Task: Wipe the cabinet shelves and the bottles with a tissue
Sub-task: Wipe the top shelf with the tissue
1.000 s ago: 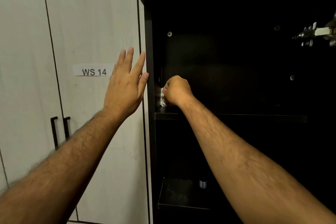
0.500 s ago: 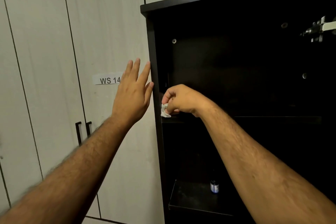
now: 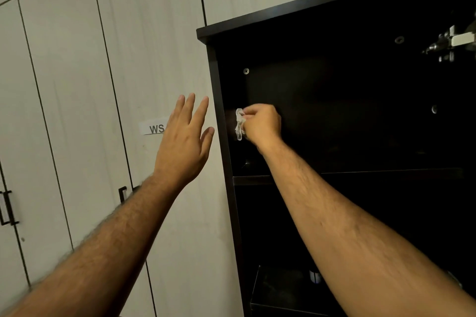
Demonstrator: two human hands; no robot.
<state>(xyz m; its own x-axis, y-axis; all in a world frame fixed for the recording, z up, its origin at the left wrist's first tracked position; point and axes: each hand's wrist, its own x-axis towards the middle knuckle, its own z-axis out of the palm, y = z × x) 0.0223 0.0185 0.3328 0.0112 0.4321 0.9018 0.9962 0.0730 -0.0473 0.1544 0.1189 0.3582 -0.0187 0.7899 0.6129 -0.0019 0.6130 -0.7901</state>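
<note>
Head view, right hand: your right hand (image 3: 261,123) reaches into the upper compartment of the black cabinet (image 3: 224,136), fingers curled and pinching a crumpled white tissue (image 3: 239,123).
Head view, tissue: it hangs down from your fingertips, held against or just beside the inner face of the cabinet's left side wall; you cannot tell whether it actually touches the wall, since the interior is very dark.
Head view, left hand: your left hand (image 3: 184,141) is raised outside the cabinet with its fingers straight and spread, holding nothing, its back toward the camera. Its thumb tip lies just beside the cabinet's front left edge; contact cannot be told.
Head view, shelf: a dark shelf (image 3: 251,179) runs across below your right hand, with your right forearm passing over its front edge.
Head view, bottle: in the lower compartment a small bottle (image 3: 314,276) with a pale label stands upright on a dark surface, partly hidden behind your right forearm.
Head view, hinge: a metal hinge (image 3: 449,44) sits at the upper right of the cabinet interior.
Head view, surroundings: pale wood-grain doors (image 3: 77,110) fill the left side, carrying a white label (image 3: 154,128) reading "WS", partly covered by your left hand, and dark handles (image 3: 122,194) lower down.
</note>
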